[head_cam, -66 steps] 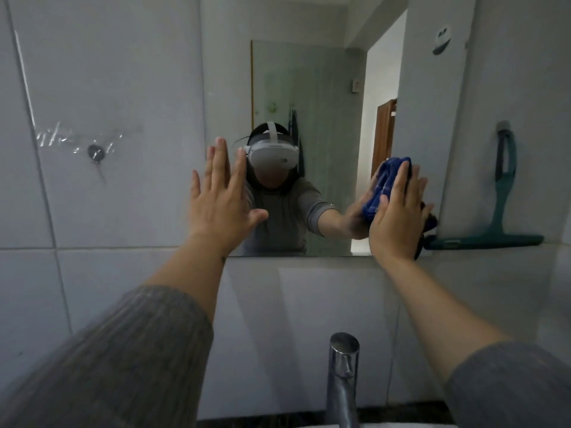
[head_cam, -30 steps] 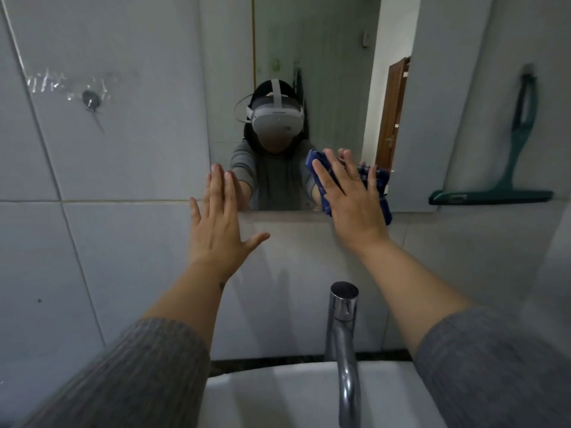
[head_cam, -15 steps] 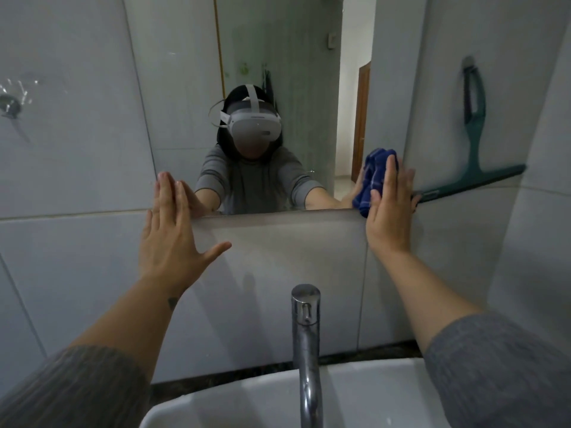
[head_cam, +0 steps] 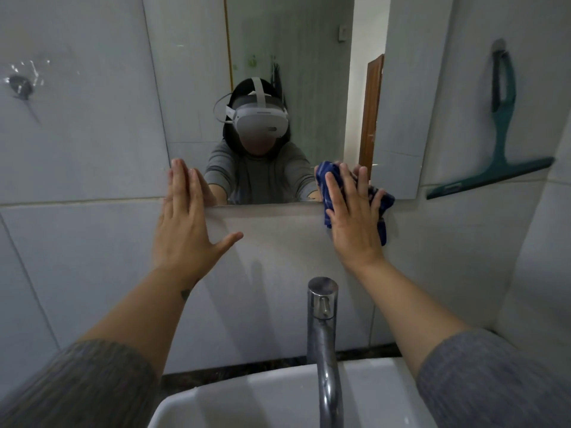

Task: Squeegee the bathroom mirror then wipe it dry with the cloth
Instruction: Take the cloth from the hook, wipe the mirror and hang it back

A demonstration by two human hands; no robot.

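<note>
Head view looks at the mirror (head_cam: 296, 72) above the sink (head_cam: 278, 396). Right hand (head_cam: 352, 220) lies flat with fingers spread, pressing the blue cloth (head_cam: 383, 205) against the mirror's lower right edge and the tile just below it. Left hand (head_cam: 185, 223) rests flat, fingers extended and holding nothing, over the mirror's lower left corner. To the right of the mirror, the green squeegee (head_cam: 500, 125) hangs on the wall, blade lowest; a small label on its blade is too blurred to read. Below the mirror stands the faucet (head_cam: 323, 335).
</note>
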